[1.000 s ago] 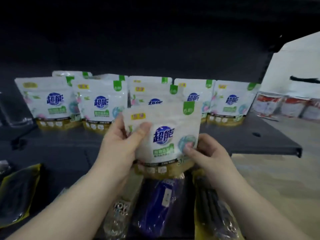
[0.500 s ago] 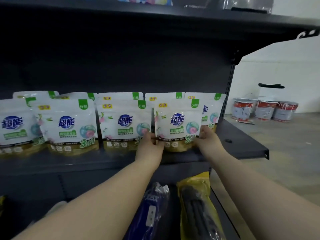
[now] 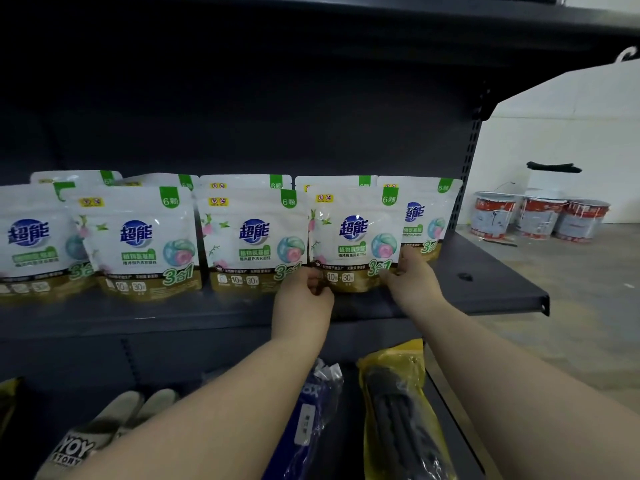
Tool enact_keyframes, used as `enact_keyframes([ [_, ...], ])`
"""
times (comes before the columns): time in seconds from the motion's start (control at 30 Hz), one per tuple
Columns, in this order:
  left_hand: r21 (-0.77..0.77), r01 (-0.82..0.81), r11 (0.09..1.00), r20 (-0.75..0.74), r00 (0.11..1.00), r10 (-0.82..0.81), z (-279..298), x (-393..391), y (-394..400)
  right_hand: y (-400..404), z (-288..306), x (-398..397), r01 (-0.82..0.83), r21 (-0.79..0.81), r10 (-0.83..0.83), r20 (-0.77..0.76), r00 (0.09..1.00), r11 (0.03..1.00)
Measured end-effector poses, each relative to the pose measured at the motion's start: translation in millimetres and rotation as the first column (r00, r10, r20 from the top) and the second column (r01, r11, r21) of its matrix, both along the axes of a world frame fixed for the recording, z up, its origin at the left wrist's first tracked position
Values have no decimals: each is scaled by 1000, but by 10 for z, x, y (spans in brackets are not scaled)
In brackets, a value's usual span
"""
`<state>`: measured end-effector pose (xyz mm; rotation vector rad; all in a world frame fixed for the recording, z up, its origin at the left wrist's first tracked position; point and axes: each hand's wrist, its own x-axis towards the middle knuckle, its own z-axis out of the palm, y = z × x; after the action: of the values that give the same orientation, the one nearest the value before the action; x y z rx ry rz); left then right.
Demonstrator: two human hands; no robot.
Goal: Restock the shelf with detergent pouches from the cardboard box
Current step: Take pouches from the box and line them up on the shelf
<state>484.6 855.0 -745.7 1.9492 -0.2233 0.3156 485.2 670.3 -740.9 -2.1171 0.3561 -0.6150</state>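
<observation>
Between both hands, pinching pouch [image 3: 353, 237] by its 2 lower corners, left hand [image 3: 304, 299], right hand [image 3: 410, 277]; probably light, soft, slippery.

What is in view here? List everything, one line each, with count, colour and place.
detergent pouches: at least nine showing, white with green tabs and gold bases, upright in rows on the shelf
held pouch: one, same print, front row towards the right end
shelf: one, dark grey metal, middle board
paint buckets: three, white with red labels, on the floor at right
yellow packet: one, holding a dark item, lower shelf
blue packet: one, dark blue, lower shelf left of the yellow one
slippers: a pair, beige, lower left
hands: left and right, pinching the held pouch's bottom corners
</observation>
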Motion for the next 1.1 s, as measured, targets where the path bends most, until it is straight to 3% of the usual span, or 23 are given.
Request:
enact_keyframes([
  [0.27,-88,35,996,22,999,-33,-35,-68,67,1,-40,-140,5,74,-6,7,1000,997],
  [0.5,-114,113,987,-27,993,-117,-269,-476,419,313,-187,-585,134,299,-220,277,935,945],
  [0.57,-89,144,986,-107,982,-153,-475,-656,603,530,-393,-802,43,258,-111,256,960,965],
  [0.67,-42,208,977,-256,943,-212,-868,-912,914,915,-818,-1141,-291,156,296,-12,955,944],
  [0.8,-62,228,972,-447,864,-231,-1394,-1225,1348,1351,-1298,-1440,-528,287,600,-342,723,799],
  [0.93,-37,253,967,-600,768,-224,-1953,-1614,1792,1749,-1726,-1571,-639,337,683,-595,425,691],
  [1.0,84,270,959,-649,745,-153,-2192,-1802,1984,1955,-1976,-1619,-672,367,686,-666,294,643],
  [1.1,325,350,879,-700,714,-26,-2465,-1902,2149,2253,-2402,-1671,-689,398,617,-782,90,605],
])
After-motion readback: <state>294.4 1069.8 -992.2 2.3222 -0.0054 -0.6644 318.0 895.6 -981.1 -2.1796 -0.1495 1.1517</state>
